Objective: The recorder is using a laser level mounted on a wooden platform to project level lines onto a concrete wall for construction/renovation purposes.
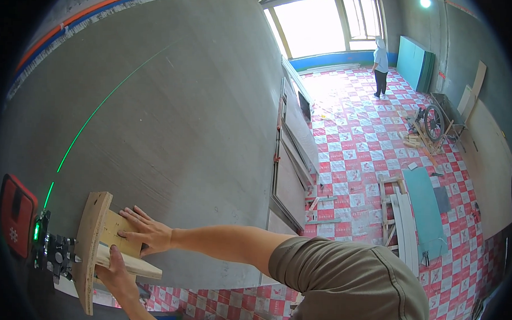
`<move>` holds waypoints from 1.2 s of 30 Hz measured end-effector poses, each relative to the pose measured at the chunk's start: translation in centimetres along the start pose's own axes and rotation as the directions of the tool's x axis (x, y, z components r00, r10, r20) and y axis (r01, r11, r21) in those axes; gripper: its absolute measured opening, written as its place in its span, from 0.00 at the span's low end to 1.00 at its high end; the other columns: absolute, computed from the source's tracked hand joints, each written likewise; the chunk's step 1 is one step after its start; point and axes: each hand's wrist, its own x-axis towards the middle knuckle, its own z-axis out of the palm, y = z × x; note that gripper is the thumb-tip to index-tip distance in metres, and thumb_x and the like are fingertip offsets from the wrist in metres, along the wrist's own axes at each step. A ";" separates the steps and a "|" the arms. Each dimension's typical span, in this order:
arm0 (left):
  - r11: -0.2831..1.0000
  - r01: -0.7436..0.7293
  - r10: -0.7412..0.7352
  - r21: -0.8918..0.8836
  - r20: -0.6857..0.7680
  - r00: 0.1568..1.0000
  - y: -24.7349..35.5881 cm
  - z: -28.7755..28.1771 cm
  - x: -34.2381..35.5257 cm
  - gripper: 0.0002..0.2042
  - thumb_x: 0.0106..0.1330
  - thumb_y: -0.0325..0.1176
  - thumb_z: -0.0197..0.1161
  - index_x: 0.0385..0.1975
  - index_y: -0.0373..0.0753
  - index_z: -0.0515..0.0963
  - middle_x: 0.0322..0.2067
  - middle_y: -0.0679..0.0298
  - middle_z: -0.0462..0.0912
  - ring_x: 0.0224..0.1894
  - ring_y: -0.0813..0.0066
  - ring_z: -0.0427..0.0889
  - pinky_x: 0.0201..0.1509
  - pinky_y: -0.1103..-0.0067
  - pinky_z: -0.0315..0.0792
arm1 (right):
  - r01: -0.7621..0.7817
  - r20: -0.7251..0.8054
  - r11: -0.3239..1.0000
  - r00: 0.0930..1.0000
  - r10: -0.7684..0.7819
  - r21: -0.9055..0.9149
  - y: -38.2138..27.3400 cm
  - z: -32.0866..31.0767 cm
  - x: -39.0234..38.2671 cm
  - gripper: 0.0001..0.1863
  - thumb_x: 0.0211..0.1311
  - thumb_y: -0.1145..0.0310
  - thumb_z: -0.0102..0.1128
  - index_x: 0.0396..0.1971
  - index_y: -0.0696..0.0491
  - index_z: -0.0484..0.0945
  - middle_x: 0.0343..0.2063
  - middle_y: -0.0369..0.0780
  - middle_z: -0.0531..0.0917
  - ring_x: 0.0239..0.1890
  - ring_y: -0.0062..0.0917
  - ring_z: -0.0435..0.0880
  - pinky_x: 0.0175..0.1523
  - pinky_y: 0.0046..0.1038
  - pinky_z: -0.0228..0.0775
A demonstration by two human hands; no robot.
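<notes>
A laser level with a red shell sits on a black mount attached to a wooden bracket at the lower left. A plywood board and a thick batten make up the bracket, which is up against the grey wall. My left hand grips the batten from below, thumb on top. Lying flat, my right hand spreads its fingers over the bracket's yellowish plate and the wall beside it. A green laser line runs up the wall from the level.
Far below, red-and-white checked sheeting covers the floor. Boards lean along the wall's foot. A person stands by the window. A wheeled cart, a green panel and timber lie to the right.
</notes>
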 end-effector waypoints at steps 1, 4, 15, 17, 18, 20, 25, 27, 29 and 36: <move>1.000 0.003 -0.003 0.006 -0.003 1.000 0.0 0.0 0.0 0.37 0.67 0.51 0.60 0.65 0.30 0.56 0.54 0.43 0.69 0.51 0.54 0.79 0.47 0.68 0.83 | 0.004 -0.007 1.000 1.000 -0.004 0.000 0.0 0.0 0.0 0.64 0.31 0.51 0.84 0.72 0.30 0.50 0.73 0.56 0.42 0.76 0.53 0.36 0.76 0.56 0.26; 1.000 -0.010 0.010 -0.022 0.003 1.000 -0.3 0.0 0.1 0.37 0.67 0.51 0.60 0.65 0.30 0.56 0.54 0.43 0.69 0.52 0.54 0.79 0.47 0.68 0.83 | 0.009 -0.011 1.000 1.000 -0.009 0.000 0.0 -0.1 0.1 0.64 0.31 0.51 0.84 0.71 0.30 0.50 0.72 0.56 0.43 0.76 0.53 0.36 0.77 0.57 0.26; 0.999 -0.029 0.028 0.036 0.015 0.999 -0.2 -0.1 0.0 0.39 0.66 0.57 0.58 0.65 0.32 0.55 0.55 0.42 0.68 0.54 0.55 0.79 0.51 0.68 0.82 | 0.010 -0.002 1.000 1.000 -0.010 0.009 -0.1 -0.2 0.0 0.63 0.33 0.51 0.83 0.72 0.31 0.50 0.72 0.56 0.43 0.76 0.53 0.36 0.76 0.57 0.27; 0.999 -0.033 0.032 0.039 0.012 0.999 -0.7 -0.2 0.3 0.40 0.66 0.57 0.58 0.66 0.31 0.55 0.55 0.42 0.68 0.53 0.55 0.79 0.50 0.69 0.83 | 0.008 -0.005 1.000 1.000 -0.008 0.004 -0.1 -0.1 0.1 0.63 0.33 0.51 0.83 0.72 0.31 0.50 0.72 0.57 0.42 0.76 0.53 0.36 0.76 0.57 0.26; 0.999 -0.032 0.032 0.040 0.011 0.999 -0.6 -0.2 0.2 0.40 0.66 0.57 0.58 0.66 0.31 0.55 0.55 0.42 0.68 0.53 0.55 0.79 0.50 0.69 0.83 | 0.009 -0.005 1.000 1.000 -0.009 0.006 -0.1 -0.1 0.0 0.63 0.33 0.51 0.83 0.72 0.31 0.50 0.72 0.57 0.42 0.76 0.53 0.36 0.76 0.57 0.26; 1.000 -0.007 0.006 0.007 0.032 0.999 0.0 -0.1 0.0 0.39 0.67 0.56 0.58 0.66 0.30 0.54 0.55 0.42 0.68 0.54 0.54 0.78 0.50 0.69 0.83 | 0.007 0.003 1.000 1.000 -0.007 -0.004 0.0 -0.1 0.0 0.63 0.33 0.50 0.83 0.72 0.30 0.50 0.72 0.57 0.42 0.76 0.53 0.35 0.76 0.57 0.26; 1.000 -0.013 0.013 -0.016 0.026 1.000 0.1 -0.1 -0.1 0.37 0.68 0.51 0.59 0.66 0.30 0.54 0.55 0.42 0.68 0.54 0.54 0.78 0.51 0.68 0.82 | 0.004 0.002 1.000 1.000 -0.004 -0.008 -0.1 0.0 0.0 0.63 0.34 0.50 0.82 0.72 0.30 0.50 0.72 0.57 0.42 0.76 0.52 0.35 0.76 0.57 0.27; 1.000 -0.014 0.014 -0.025 0.028 1.000 0.1 -0.2 -0.1 0.36 0.68 0.50 0.59 0.65 0.30 0.54 0.55 0.42 0.68 0.54 0.54 0.78 0.51 0.67 0.82 | 0.001 0.006 1.000 1.000 -0.001 -0.012 -0.1 -0.1 0.0 0.62 0.35 0.50 0.82 0.72 0.30 0.50 0.72 0.57 0.42 0.76 0.52 0.35 0.76 0.57 0.27; 1.000 -0.001 0.001 -0.004 0.016 1.000 0.4 -0.1 -0.3 0.36 0.69 0.49 0.59 0.65 0.29 0.54 0.55 0.42 0.68 0.54 0.53 0.78 0.51 0.67 0.82 | 0.001 0.008 1.000 1.000 -0.001 -0.006 -0.1 -0.1 0.0 0.62 0.35 0.51 0.82 0.72 0.31 0.50 0.72 0.57 0.42 0.76 0.52 0.35 0.76 0.57 0.27; 0.999 -0.046 0.046 -0.015 0.047 0.998 0.5 -0.2 -0.2 0.36 0.69 0.50 0.59 0.65 0.29 0.54 0.56 0.41 0.68 0.54 0.53 0.78 0.51 0.67 0.81 | -0.002 0.008 1.000 1.000 0.002 -0.006 -0.2 -0.2 0.2 0.61 0.34 0.52 0.82 0.72 0.32 0.52 0.72 0.57 0.43 0.76 0.53 0.36 0.76 0.57 0.27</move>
